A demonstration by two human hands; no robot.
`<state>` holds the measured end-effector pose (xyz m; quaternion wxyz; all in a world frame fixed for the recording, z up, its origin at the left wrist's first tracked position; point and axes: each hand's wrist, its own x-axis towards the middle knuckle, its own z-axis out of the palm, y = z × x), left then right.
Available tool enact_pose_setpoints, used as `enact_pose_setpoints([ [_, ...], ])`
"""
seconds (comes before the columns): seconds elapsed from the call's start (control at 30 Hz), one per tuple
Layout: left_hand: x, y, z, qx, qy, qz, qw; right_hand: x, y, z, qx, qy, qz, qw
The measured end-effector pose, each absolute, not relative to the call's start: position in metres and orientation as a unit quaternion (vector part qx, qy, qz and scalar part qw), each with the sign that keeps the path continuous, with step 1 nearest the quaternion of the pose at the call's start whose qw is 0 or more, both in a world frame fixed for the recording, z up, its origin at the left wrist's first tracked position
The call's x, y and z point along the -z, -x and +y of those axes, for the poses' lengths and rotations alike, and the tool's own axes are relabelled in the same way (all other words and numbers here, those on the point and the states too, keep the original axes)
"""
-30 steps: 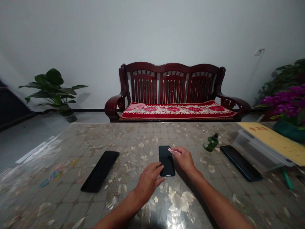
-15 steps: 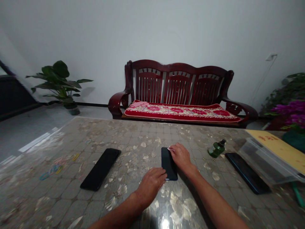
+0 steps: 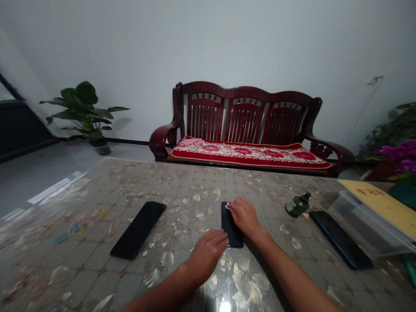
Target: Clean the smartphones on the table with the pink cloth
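Note:
A dark smartphone [image 3: 232, 233] lies flat on the table, its screen facing up. My left hand [image 3: 209, 252] grips its lower left edge, with the fingertips on the rim. Between the fingers of my right hand [image 3: 243, 215] is a small whitish wipe [image 3: 227, 206], pressed on the upper part of the screen; most of the wipe is hidden under the fingers. To the left lies a larger black phone [image 3: 139, 229], and to the right another dark phone [image 3: 341, 239]. Neither of these two is touched.
A green bottle [image 3: 297, 205] with a black top stands at the right, near a clear plastic box [image 3: 360, 225] under a yellow sheet [image 3: 380, 201]. Coloured rubber bands [image 3: 78, 226] lie at the left. Beyond the table [image 3: 175, 177] is a wooden bench [image 3: 243, 108].
My right hand, with the wipe, has shifted slightly left across the top of the screen. My left hand stays at the phone's edge. The whole view has moved a little.

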<state>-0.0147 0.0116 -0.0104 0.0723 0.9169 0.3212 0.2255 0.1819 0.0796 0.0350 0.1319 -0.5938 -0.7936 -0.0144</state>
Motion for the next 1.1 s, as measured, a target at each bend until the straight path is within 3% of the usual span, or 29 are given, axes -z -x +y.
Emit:
enact_pose_setpoints([
  [0.43, 0.021, 0.014, 0.014, -0.26, -0.915, 0.308, 0.018, -0.032, -0.179, 0.086, 0.022, 0.602, -0.788, 0.127],
  [1.1, 0.013, 0.013, 0.012, -0.255, -0.915, 0.311, 0.027, -0.032, -0.171, 0.092, 0.028, 0.598, -0.792, 0.121],
])
